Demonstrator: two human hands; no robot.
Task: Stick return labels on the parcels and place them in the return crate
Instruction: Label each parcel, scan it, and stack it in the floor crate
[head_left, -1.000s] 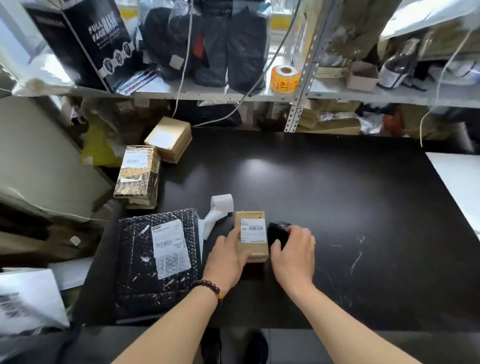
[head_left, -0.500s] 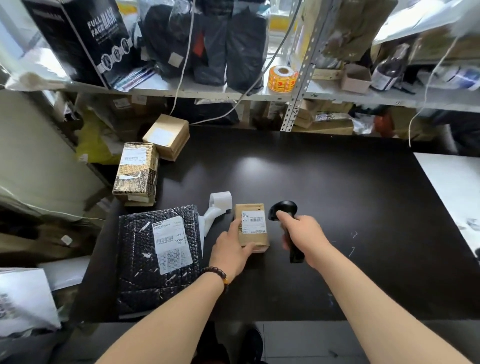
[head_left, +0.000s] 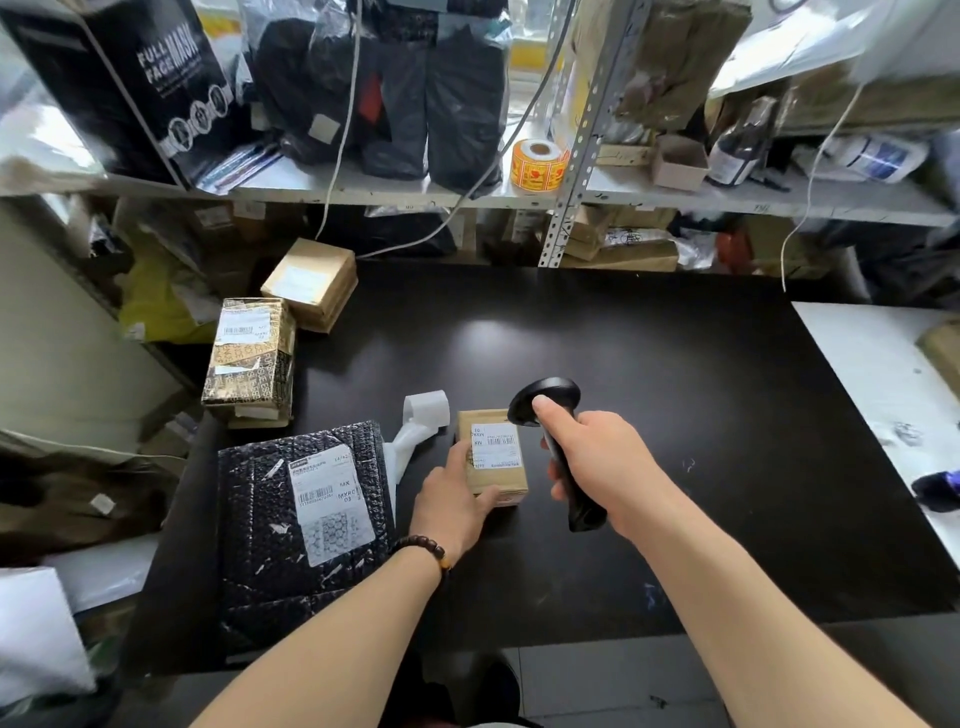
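- Left hand (head_left: 457, 512) fingers are gripping a small box (head_left: 493, 457) on the worktop (head_left: 675, 415).
- Right hand (head_left: 602, 462) fingers are gripping a scanner (head_left: 550, 396) beside it.
- A black parcel (head_left: 249, 545) is lying left.

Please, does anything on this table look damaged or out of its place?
Yes. The black bubble mailer at the table's near left corner has white scuffs or small tears in its wrap. A loose white paper strip lies curled between it and the small box that the left hand holds. The right hand grips a scanner.
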